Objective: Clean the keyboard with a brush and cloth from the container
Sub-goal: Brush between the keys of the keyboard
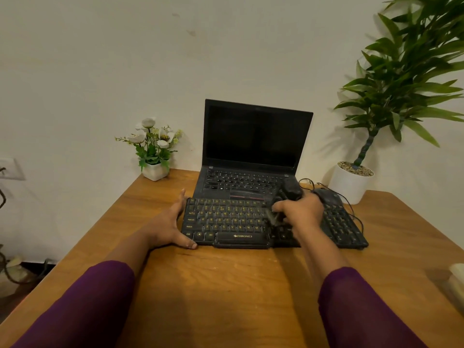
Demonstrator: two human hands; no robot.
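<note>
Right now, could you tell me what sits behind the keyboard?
An open laptop with a dark screen, and a mouse to its right. The right hand and brush cover the laptop's near corner.

Warm, fairly dim indoor light is coming from the viewer's side, throwing soft forearm shadows across the wooden desk (226, 285) in front of the laptop (253, 136) and leaf shadows onto the wall (326, 146) right of the laptop. The right hand (298, 212) and brush (272, 217) are smearing with motion blur, and wide-angle distortion is bowing the desk edges.
</note>
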